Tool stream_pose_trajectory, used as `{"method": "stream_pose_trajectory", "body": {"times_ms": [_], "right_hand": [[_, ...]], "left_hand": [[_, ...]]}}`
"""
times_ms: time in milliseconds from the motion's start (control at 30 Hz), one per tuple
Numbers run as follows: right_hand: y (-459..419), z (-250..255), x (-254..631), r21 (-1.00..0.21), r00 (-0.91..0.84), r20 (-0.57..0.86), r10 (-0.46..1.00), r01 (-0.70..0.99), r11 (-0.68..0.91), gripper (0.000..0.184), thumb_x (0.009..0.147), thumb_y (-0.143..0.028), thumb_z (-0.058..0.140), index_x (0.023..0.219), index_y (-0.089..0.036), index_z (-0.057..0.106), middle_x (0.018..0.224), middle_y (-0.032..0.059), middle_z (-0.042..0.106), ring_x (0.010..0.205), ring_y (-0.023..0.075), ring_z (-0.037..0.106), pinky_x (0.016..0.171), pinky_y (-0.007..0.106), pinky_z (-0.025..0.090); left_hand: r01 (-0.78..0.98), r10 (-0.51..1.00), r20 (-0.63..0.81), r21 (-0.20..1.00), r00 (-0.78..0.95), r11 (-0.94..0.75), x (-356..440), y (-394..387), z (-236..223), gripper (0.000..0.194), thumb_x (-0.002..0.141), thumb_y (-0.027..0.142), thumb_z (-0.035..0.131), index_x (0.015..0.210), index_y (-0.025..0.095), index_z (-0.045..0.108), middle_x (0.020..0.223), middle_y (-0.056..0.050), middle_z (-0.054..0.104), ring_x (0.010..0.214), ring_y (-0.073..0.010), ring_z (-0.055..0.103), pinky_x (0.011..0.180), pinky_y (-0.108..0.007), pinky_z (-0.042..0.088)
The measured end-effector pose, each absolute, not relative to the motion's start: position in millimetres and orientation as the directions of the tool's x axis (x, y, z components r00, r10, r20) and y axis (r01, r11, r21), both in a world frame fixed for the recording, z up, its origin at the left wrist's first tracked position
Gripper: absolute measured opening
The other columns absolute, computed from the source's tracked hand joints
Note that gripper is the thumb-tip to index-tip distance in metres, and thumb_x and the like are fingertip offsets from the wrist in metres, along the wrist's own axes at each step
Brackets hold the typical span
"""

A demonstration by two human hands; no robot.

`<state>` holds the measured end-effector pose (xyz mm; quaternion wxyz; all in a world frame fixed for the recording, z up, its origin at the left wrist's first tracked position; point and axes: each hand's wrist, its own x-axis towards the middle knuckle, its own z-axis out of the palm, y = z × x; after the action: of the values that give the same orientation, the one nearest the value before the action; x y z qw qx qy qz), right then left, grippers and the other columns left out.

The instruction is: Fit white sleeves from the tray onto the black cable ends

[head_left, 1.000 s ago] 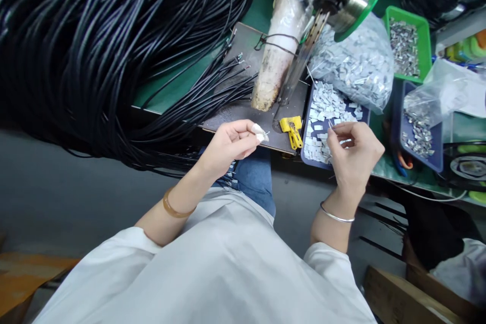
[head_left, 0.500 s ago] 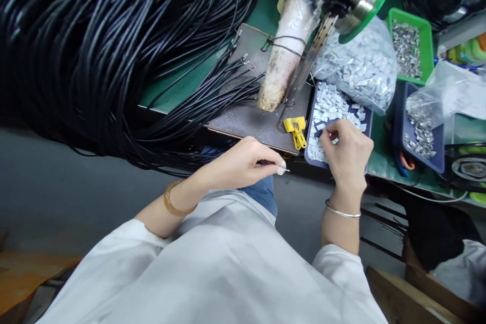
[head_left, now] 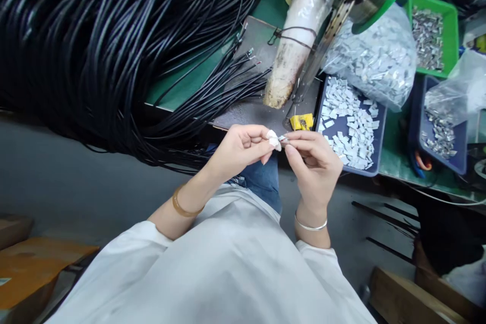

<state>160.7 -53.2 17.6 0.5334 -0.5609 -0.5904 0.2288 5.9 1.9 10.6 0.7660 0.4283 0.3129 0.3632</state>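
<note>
Left hand: the left hand point(head_left: 243, 149) is closed in a pinch, thumb and first finger pressed on the end of a thin wire point(head_left: 278, 138); this grip keeps the short tip steady and turned to the right.
Right hand: the right hand point(head_left: 313, 164) is also closed in a pinch, on a small metal piece point(head_left: 283, 137), and it faces the left hand so that the fingertips nearly touch.
Where the piece is: it is in the air between both hands, just near the edge of the surface point(head_left: 266, 10), in front of the yellow clip point(head_left: 301, 121).
Why held so: I judge that both hands come together close to the body because the piece is very small and needs two steady pinches to line up with the wire.
How the piece looks: silver, shiny, very small; most of it is hidden by the fingertips, so its exact shape I cannot tell.
Tray: the dark blue tray point(head_left: 379, 131) with many flat silver pieces point(head_left: 347, 121) lies just right of the hands, within easy reach of the right hand.
Cables: a big bundle of black cables point(head_left: 114, 45) fills the far left; several loose ends point(head_left: 243, 68) lie on the dark plate point(head_left: 250, 111), pointing to the hands.
Other stock: a clear bag of silver parts point(head_left: 374, 63) and a green bin point(head_left: 451, 10) stand far right.
</note>
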Motion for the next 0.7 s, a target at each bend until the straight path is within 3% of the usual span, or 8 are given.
{"method": "stream_pose_trajectory", "body": {"times_ms": [167, 467, 567, 700], "right_hand": [[-50.4, 10.1, 161.1, -0.909, 0.206, 0.346, 0.915, 0.317, 0.272, 0.014, 0.085, -0.014, 0.07, 0.09, -0.026, 0.074, 0.096, 0.0012, 0.073, 0.089, 0.0146, 0.07, 0.072, 0.029, 0.062], [-51.9, 9.6, 163.9, -0.915, 0.167, 0.316, 0.934, 0.315, 0.253, 0.009, 0.086, -0.017, 0.069, 0.088, -0.025, 0.073, 0.097, 0.0013, 0.073, 0.088, 0.0142, 0.071, 0.069, 0.028, 0.063], [-53.8, 12.0, 164.8, -0.878, 0.132, 0.363, 0.922, 0.381, 0.291, 0.013, 0.085, -0.014, 0.069, 0.09, -0.025, 0.073, 0.097, 0.0015, 0.074, 0.089, 0.015, 0.071, 0.075, 0.031, 0.063], [-56.4, 13.7, 165.6, -0.784, 0.103, 0.467, 0.878, 0.507, 0.358, 0.018, 0.083, -0.011, 0.069, 0.092, -0.026, 0.072, 0.099, 0.0018, 0.074, 0.094, 0.0164, 0.071, 0.086, 0.037, 0.062]], "left_hand": [[-0.196, 0.78, -0.166, 0.917, 0.603, 0.347, 2.5, 1.9, 16.5, 0.034, 0.08, 0.039, 0.076, 0.065, 0.012, 0.062, 0.052, 0.0, 0.059, 0.039, -0.0019, 0.035, 0.037, -0.018, 0.022], [-0.169, 0.727, -0.159, 0.919, 0.668, 0.357, -1.2, 1.7, 17.2, 0.036, 0.08, 0.041, 0.076, 0.064, 0.011, 0.062, 0.051, -0.001, 0.059, 0.038, -0.0019, 0.035, 0.036, -0.017, 0.023], [-0.18, 0.702, -0.157, 0.907, 0.695, 0.38, -1.5, 1.5, 16.3, 0.036, 0.08, 0.04, 0.076, 0.065, 0.011, 0.062, 0.05, 0.0, 0.058, 0.038, -0.0016, 0.035, 0.037, -0.016, 0.024], [-0.202, 0.715, -0.123, 0.914, 0.688, 0.352, -0.9, 0.1, 12.4, 0.031, 0.08, 0.039, 0.077, 0.071, 0.012, 0.065, 0.051, 0.001, 0.06, 0.043, -0.0039, 0.045, 0.043, -0.016, 0.035]]}}
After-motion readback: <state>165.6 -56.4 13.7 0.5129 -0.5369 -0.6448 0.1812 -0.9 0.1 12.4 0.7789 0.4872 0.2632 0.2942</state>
